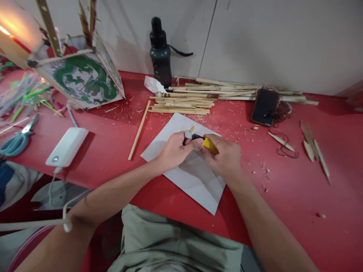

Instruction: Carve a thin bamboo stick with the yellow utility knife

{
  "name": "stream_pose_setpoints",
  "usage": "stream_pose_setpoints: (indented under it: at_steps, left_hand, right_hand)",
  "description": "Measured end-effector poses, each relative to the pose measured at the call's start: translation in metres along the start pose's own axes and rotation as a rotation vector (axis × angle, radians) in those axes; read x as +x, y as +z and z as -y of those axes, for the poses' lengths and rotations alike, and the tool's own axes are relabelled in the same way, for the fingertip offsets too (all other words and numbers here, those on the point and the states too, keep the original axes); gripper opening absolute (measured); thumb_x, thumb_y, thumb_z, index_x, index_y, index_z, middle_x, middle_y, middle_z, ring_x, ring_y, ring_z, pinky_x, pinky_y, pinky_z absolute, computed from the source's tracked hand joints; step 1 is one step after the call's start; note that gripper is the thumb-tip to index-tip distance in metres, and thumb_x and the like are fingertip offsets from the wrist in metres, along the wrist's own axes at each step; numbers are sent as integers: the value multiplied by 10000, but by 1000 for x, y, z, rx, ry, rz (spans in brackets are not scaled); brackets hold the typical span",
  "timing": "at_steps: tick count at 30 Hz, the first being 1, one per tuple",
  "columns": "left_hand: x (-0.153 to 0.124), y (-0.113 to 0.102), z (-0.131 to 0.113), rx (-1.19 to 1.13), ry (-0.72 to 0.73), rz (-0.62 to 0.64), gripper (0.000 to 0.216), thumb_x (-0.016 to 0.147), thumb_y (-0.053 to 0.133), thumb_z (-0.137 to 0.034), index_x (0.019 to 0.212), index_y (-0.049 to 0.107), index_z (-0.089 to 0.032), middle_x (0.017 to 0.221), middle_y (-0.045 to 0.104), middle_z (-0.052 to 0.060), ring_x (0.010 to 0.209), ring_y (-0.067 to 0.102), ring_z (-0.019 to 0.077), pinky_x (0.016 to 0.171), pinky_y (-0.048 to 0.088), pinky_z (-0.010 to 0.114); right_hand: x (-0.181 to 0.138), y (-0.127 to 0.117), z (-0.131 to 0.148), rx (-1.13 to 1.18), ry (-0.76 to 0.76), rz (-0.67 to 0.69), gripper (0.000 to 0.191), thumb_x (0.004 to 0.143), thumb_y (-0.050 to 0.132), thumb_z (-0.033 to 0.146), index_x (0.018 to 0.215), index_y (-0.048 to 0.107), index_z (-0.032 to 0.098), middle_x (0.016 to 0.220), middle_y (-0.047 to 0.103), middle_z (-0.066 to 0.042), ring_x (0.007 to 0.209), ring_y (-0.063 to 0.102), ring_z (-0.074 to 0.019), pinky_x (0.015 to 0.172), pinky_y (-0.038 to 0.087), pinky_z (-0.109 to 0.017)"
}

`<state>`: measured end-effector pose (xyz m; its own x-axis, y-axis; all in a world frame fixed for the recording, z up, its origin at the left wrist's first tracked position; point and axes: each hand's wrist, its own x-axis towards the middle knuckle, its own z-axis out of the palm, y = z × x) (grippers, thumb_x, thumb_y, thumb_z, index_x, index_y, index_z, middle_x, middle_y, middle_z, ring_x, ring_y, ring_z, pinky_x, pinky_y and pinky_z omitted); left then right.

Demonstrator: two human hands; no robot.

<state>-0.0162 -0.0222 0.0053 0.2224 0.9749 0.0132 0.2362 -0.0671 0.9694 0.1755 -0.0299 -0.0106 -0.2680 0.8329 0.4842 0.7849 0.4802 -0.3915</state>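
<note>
Over a white sheet of paper (198,185), my two hands meet at a small yellow-and-black tool (210,145) whose exact kind I cannot make out. My right hand (228,155) is closed round its yellow part. The fingers of my left hand (174,151) are closed at the black end, where a small grey piece (188,134) shows by the index finger. Just beyond the fingers, a pale wooden sliver (192,129) sticks up. My fingers hide most of what they hold.
Bamboo sticks (181,105) lie in a pile behind the paper, with one stick (138,130) apart. Around are a dark bottle (160,56), a phone (265,107), carved wooden pieces (309,141), a power bank (67,147), scissors (18,139) and a dragon-painted lantern (85,79).
</note>
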Motion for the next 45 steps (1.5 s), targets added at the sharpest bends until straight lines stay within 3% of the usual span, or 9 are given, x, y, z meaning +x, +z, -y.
stream_pose_setpoints:
  at_steps: [7, 15, 21, 27, 35, 38, 41, 43, 45]
  left_hand:
    - [2, 7, 1, -100, -7, -87, 675, 791, 732, -651, 614, 251, -211, 583, 226, -67, 569, 218, 73, 527, 197, 276]
    - [2, 2, -5, -115, -52, -18, 701, 711, 765, -702, 576, 290, -205, 576, 246, -67, 556, 223, 61, 502, 181, 264]
    - [-1, -1, -5, -85, 14, 84, 615, 784, 704, -704, 627, 420, -182, 604, 331, -50, 573, 290, 72, 513, 236, 253]
    - [-5, -1, 0, 7, 8, 12, 559, 802, 723, -656, 669, 456, -183, 596, 337, -53, 567, 291, 79, 519, 216, 272]
    - [-4, 11, -10, -211, -12, -105, 704, 741, 787, -642, 598, 256, -204, 598, 207, -62, 557, 198, 59, 508, 160, 278]
    - [-3, 10, -14, -378, -174, -24, 729, 703, 806, -658, 591, 236, -217, 551, 188, -82, 500, 161, 40, 476, 107, 280]
    - [-3, 4, -17, -566, -353, 226, 658, 753, 778, -632, 606, 281, -226, 507, 182, -100, 437, 133, 34, 447, 66, 280]
    - [-4, 0, -18, -629, -388, 338, 598, 774, 777, -596, 626, 333, -224, 504, 177, -108, 426, 121, 34, 445, 52, 276]
    - [-4, -2, -19, -644, -366, 335, 572, 759, 805, -564, 647, 362, -219, 516, 178, -111, 430, 123, 30, 450, 53, 270]
  right_hand:
    - [3, 2, 8, -64, 5, -61, 309, 959, 564, 432, 1125, 726, 228, 1033, 802, -113, 865, 751, -272, 684, 532, -366]
    - [3, -2, 5, 118, 31, 54, 448, 974, 514, 544, 1100, 731, 174, 877, 786, -115, 726, 719, -243, 639, 502, -344]
    - [5, -10, 8, 288, 56, 167, 481, 976, 520, 597, 1061, 736, 176, 707, 728, -47, 584, 643, -180, 541, 443, -300]
    - [1, -5, 5, 105, -37, -7, 384, 982, 523, 513, 1105, 716, 205, 1005, 800, -119, 835, 745, -251, 708, 534, -362]
    - [1, 1, 11, -53, -53, -103, 283, 974, 580, 415, 1148, 692, 221, 1021, 797, -115, 859, 738, -268, 744, 510, -390]
    - [1, 3, 12, -26, -13, -91, 299, 981, 564, 420, 1159, 695, 218, 1048, 794, -128, 876, 739, -271, 738, 518, -390]
    - [1, 2, 9, 9, 20, -115, 353, 993, 552, 456, 1178, 696, 191, 1078, 788, -148, 919, 744, -270, 755, 536, -375]
    - [1, 0, 5, 32, 44, -115, 400, 995, 538, 505, 1166, 704, 183, 1019, 792, -140, 877, 745, -257, 740, 544, -361]
    - [0, -1, 2, 76, 47, -78, 433, 989, 528, 542, 1137, 716, 181, 915, 786, -118, 785, 736, -239, 693, 541, -349]
